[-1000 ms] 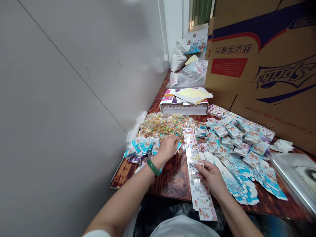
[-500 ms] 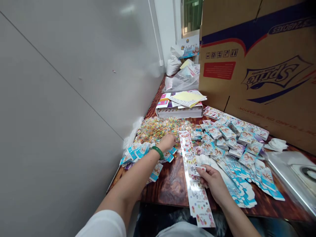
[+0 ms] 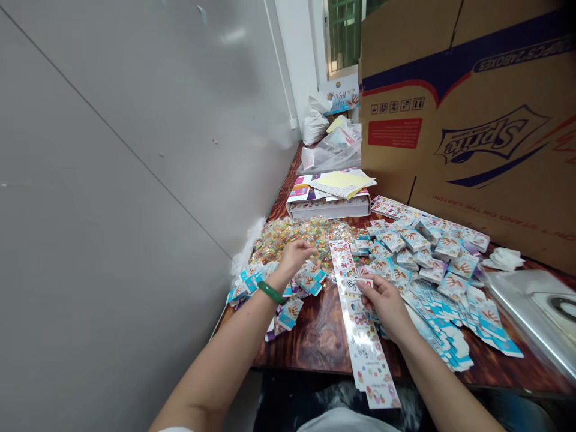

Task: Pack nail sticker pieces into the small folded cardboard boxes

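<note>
My left hand (image 3: 294, 257), with a green bangle (image 3: 270, 292) on its wrist, hovers at the near edge of a heap of small clear packets with colourful bits (image 3: 288, 231). Its fingertips are pinched together; whatever they hold is too small to make out. In my right hand (image 3: 382, 303) a small white sticker card (image 3: 359, 284) is gripped between thumb and fingers. Beneath that hand lie long nail sticker strips (image 3: 364, 354), overlapping and reaching past the table's front edge. Small blue and white boxes (image 3: 290, 313) lie below my left hand.
Filled small boxes (image 3: 414, 240) are heaped to the right, with fanned flat blue and white cartons (image 3: 443, 330) before them. A large cardboard box (image 3: 405, 162) stands behind. A white box of sticker sheets (image 3: 330, 208) is at the back, and a grey wall (image 3: 135, 210) runs along the left.
My left hand has drawn back a little to the left, out of the packet heap, its fingers now pinched in view. My right hand has shifted slightly up the strips, still holding the sticker card.
</note>
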Action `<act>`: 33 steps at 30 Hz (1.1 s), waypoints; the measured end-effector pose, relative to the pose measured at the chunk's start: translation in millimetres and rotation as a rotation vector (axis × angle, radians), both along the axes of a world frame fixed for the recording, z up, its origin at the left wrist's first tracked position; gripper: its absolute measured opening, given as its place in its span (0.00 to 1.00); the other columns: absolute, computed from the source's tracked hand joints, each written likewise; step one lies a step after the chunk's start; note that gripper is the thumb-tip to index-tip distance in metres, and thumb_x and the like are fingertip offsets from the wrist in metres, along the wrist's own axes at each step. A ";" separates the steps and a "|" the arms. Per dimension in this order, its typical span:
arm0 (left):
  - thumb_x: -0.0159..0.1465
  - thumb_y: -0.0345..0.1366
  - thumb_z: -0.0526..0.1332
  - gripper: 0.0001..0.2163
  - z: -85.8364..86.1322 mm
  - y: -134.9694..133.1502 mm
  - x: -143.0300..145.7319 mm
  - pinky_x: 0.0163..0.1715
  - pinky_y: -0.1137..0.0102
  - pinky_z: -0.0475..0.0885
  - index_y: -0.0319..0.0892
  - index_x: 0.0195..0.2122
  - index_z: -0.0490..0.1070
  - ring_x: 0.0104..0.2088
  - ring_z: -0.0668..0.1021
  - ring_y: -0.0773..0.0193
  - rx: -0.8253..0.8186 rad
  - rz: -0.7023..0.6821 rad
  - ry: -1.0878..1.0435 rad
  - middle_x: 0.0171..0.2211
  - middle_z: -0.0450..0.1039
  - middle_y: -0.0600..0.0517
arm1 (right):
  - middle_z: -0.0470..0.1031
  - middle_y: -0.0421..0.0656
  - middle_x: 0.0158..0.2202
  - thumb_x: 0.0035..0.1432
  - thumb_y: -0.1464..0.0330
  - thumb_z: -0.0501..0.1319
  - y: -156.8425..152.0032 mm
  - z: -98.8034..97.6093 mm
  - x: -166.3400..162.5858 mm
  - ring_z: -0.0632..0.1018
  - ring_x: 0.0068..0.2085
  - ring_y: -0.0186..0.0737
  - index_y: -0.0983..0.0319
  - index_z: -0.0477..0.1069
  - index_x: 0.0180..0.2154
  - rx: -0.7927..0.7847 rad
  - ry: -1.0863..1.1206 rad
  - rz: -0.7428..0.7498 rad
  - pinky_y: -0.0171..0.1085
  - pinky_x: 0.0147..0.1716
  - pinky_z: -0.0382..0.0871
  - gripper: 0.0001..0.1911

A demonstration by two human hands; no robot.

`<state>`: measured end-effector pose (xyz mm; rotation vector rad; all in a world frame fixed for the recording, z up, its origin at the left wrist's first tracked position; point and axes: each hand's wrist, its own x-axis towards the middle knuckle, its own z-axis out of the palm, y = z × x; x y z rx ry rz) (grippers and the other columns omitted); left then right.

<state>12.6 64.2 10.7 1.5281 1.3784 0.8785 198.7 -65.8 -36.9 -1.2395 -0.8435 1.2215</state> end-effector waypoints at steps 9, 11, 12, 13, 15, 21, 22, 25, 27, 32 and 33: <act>0.47 0.40 0.67 0.12 5.2 -53.3 13.9 0.24 0.73 0.70 0.38 0.26 0.68 0.22 0.74 0.70 -0.221 -0.186 -0.243 0.21 0.69 0.55 | 0.63 0.33 0.12 0.41 0.56 0.64 13.0 7.9 -17.3 0.59 0.14 0.29 0.62 0.69 0.31 0.000 0.023 -0.038 0.31 0.14 0.49 0.18; 0.47 0.38 0.68 0.12 2.9 -66.6 20.6 0.23 0.73 0.71 0.38 0.25 0.67 0.21 0.74 0.70 -0.239 -0.193 -0.268 0.20 0.68 0.56 | 0.64 0.34 0.13 0.43 0.57 0.63 14.1 9.1 -22.5 0.61 0.14 0.30 0.63 0.70 0.31 0.008 0.035 0.010 0.31 0.15 0.51 0.17; 0.47 0.38 0.67 0.11 1.6 -71.9 23.5 0.22 0.74 0.71 0.38 0.24 0.67 0.20 0.74 0.70 -0.226 -0.169 -0.259 0.20 0.67 0.56 | 0.66 0.35 0.13 0.44 0.56 0.63 14.1 9.6 -24.5 0.62 0.14 0.30 0.63 0.71 0.31 0.016 0.049 0.035 0.31 0.15 0.52 0.17; 0.48 0.37 0.67 0.10 0.4 -76.2 25.8 0.21 0.74 0.70 0.38 0.24 0.66 0.19 0.73 0.70 -0.202 -0.134 -0.235 0.20 0.67 0.57 | 0.66 0.35 0.14 0.45 0.56 0.62 13.7 10.0 -26.0 0.63 0.15 0.30 0.63 0.71 0.31 0.025 0.064 0.058 0.31 0.16 0.54 0.17; 0.50 0.36 0.65 0.08 -1.5 -81.7 28.5 0.20 0.74 0.70 0.39 0.24 0.66 0.18 0.73 0.70 -0.152 -0.090 -0.180 0.19 0.66 0.57 | 0.68 0.36 0.15 0.47 0.54 0.61 12.3 10.1 -27.3 0.64 0.16 0.31 0.63 0.71 0.30 0.049 0.064 0.090 0.32 0.17 0.56 0.17; 0.57 0.37 0.58 0.07 3.6 -65.0 12.5 0.27 0.70 0.70 0.39 0.29 0.71 0.24 0.75 0.64 0.024 -0.396 0.174 0.22 0.71 0.52 | 0.64 0.34 0.15 0.41 0.55 0.67 7.9 3.5 -17.7 0.62 0.16 0.29 0.64 0.73 0.31 0.035 -0.070 0.036 0.31 0.16 0.52 0.20; 0.58 0.36 0.57 0.07 4.7 -58.2 6.7 0.33 0.67 0.71 0.39 0.32 0.72 0.30 0.76 0.61 0.114 -0.434 0.304 0.28 0.74 0.49 | 0.63 0.34 0.15 0.41 0.55 0.67 6.6 1.9 -14.3 0.61 0.16 0.29 0.64 0.73 0.31 0.020 -0.073 0.028 0.31 0.16 0.52 0.20; 0.53 0.25 0.57 0.20 0.3 -40.7 -9.9 0.51 0.57 0.62 0.42 0.48 0.69 0.51 0.69 0.50 0.399 -0.548 0.759 0.50 0.69 0.44 | 0.62 0.34 0.15 0.41 0.56 0.67 0.8 -2.0 -4.4 0.62 0.17 0.30 0.64 0.72 0.31 -0.013 -0.055 0.022 0.31 0.17 0.51 0.19; 0.49 0.23 0.58 0.29 -10.5 -35.2 -16.6 0.53 0.51 0.57 0.45 0.54 0.63 0.57 0.61 0.44 0.441 -0.648 1.006 0.58 0.60 0.44 | 0.63 0.34 0.16 0.41 0.57 0.67 -4.0 -3.7 0.2 0.62 0.18 0.30 0.64 0.72 0.30 -0.020 -0.030 0.038 0.31 0.17 0.52 0.18; 0.51 0.25 0.58 0.22 -36.2 -36.9 -19.3 0.49 0.54 0.62 0.40 0.48 0.66 0.51 0.66 0.46 0.475 -0.737 1.171 0.48 0.67 0.40 | 0.65 0.35 0.19 0.42 0.60 0.68 -12.1 -9.9 6.7 0.62 0.20 0.29 0.63 0.73 0.32 -0.046 0.020 0.059 0.30 0.19 0.54 0.16; 0.52 0.25 0.57 0.19 -36.9 -37.5 -19.5 0.49 0.55 0.62 0.38 0.47 0.67 0.49 0.68 0.48 0.488 -0.720 1.158 0.46 0.68 0.40 | 0.65 0.36 0.19 0.42 0.60 0.68 -12.7 -11.4 8.2 0.62 0.20 0.29 0.63 0.73 0.33 -0.057 0.032 0.058 0.30 0.18 0.54 0.17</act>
